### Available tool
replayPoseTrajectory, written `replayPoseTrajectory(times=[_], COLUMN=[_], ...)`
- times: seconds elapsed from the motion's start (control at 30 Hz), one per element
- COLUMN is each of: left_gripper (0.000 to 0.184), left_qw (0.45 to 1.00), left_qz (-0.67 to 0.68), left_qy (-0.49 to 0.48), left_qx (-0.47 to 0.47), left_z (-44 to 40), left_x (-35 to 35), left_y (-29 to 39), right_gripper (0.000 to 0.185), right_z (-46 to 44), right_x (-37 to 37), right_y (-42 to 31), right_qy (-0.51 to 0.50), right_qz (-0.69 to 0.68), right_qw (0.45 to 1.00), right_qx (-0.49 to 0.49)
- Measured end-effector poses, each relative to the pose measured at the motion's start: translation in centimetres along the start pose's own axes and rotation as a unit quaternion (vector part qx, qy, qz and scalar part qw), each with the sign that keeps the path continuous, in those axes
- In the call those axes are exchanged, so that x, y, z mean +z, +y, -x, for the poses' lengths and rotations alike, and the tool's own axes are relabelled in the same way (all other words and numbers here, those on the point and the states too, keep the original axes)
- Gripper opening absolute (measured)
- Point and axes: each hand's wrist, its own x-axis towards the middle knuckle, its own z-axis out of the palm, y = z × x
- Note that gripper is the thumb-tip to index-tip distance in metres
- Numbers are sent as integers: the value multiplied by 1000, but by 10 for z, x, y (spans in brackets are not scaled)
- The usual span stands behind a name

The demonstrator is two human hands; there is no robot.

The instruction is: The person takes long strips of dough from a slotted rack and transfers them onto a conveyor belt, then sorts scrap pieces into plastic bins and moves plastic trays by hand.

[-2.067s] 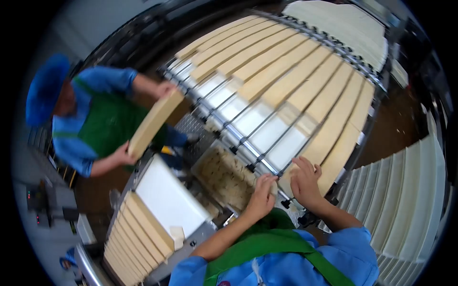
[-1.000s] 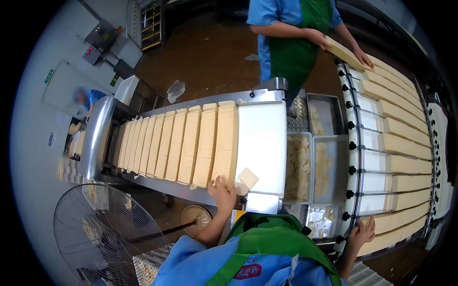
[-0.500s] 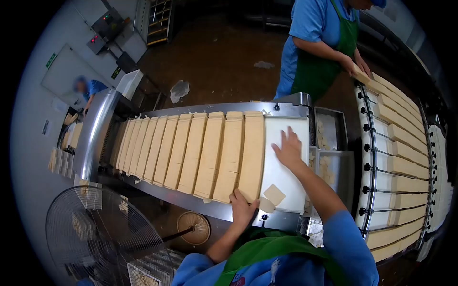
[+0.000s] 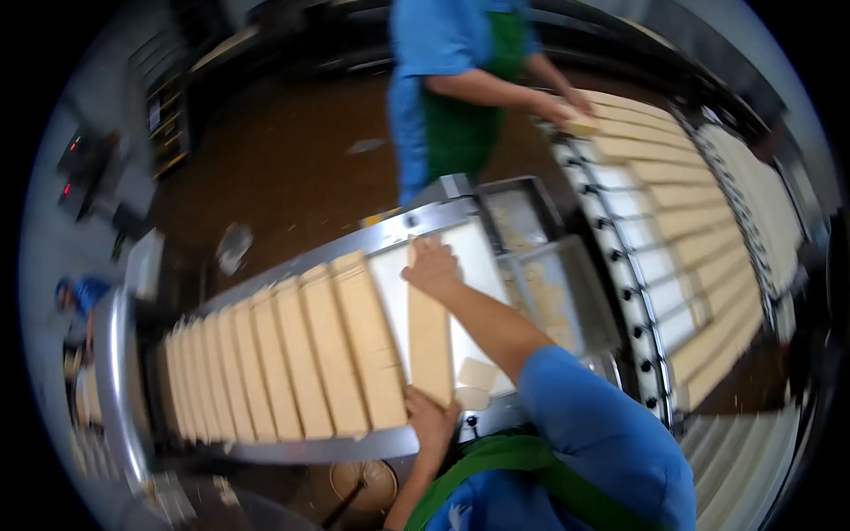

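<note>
In my head view, a steel-edged white belt (image 4: 475, 274) stands above the brown floor (image 4: 301, 159), a co-worker (image 4: 465, 97) beyond it. My left hand (image 4: 431, 420) grips the near end of a long pale block (image 4: 428, 341), my right hand (image 4: 432, 264) its far end; it spans between them over the belt, beside a row of similar blocks (image 4: 292, 354).

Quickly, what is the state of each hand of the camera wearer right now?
Left hand: holding the near end of the pale slab.
Right hand: holding the far end of the same pale slab.
</note>
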Motion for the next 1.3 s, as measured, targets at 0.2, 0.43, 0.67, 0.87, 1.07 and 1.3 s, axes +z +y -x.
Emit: replayPoseTrajectory(times=[0.2,0.43,0.67,0.87,1.07,1.3], left_gripper=[97,74,73,84,72,68], left_qw=[991,971,875,796,802,805], left_qz=[-32,69,142,124,114,83], left_qy=[-66,-8,-110,-255,-324,-291], left_qx=[110,228,449,534,488,510], left_z=[-25,-24,33,73,86,90], left_x=[-2,27,71,94,121,143], left_y=[23,98,211,267,290,305], right_gripper=[90,82,73,58,55,59], right_z=[29,125,267,285,267,260], right_x=[-24,-58,-118,-115,-133,-112], right_y=[102,232,401,538,593,612], right_qy=[46,254,381,227,142,222], right_qz=[-86,-361,-292,-104,-119,-51], right_qw=[986,857,769,853,872,854], right_qx=[136,268,422,458,453,467])
